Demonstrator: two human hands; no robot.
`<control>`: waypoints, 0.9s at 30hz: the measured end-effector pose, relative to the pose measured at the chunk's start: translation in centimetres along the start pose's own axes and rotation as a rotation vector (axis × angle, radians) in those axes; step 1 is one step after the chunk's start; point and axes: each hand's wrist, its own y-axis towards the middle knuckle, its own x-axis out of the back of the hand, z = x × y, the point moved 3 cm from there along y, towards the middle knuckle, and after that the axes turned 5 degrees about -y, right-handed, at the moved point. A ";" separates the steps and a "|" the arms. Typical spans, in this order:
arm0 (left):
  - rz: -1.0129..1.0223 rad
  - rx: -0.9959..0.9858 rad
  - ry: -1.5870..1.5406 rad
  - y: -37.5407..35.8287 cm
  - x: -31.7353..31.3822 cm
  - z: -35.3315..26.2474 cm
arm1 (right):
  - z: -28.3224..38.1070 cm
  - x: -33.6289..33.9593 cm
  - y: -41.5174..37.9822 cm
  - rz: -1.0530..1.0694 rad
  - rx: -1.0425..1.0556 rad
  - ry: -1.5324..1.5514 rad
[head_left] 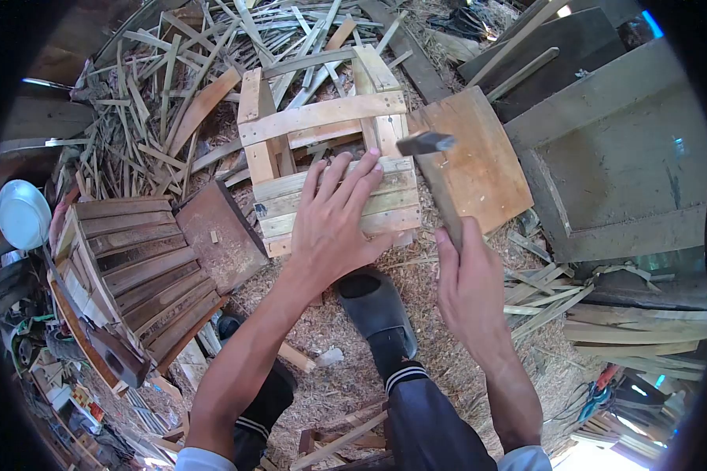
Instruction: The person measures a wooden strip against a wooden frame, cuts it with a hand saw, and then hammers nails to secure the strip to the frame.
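A small slatted wooden frame (322,125) stands in the upper middle, with several pale slats (393,202) side by side across its near part. My left hand (334,208) lies on these slats with its fingers spread, pressing on them and holding nothing. My right hand (473,290) is wrapped round the wooden handle of a hammer (440,184). The hammer's metal head is raised just beyond the right edge of the slats, apart from them. Small nail heads show in the frame's wood.
A brown board (479,157) lies right of the frame. Thin wood strips (165,102) are heaped at the upper left. A slatted wooden piece (145,267) stands at the left, and a large panel (628,157) at the right. My sandalled foot (377,310) rests on sawdust below.
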 end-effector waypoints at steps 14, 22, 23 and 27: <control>-0.010 -0.011 0.014 0.0 0.0 -0.2 | 0.3 0.0 -0.6 -0.144 0.008 0.088; 0.000 -0.017 0.005 0.1 0.2 -0.1 | 0.6 0.8 -0.3 -0.011 -0.050 0.062; 0.007 -0.016 0.020 0.1 0.1 -0.2 | 1.4 1.2 -0.8 -0.090 -0.031 0.101; -0.020 -0.018 0.012 0.2 0.0 0.0 | -1.3 -1.8 -0.1 0.087 -0.064 -0.167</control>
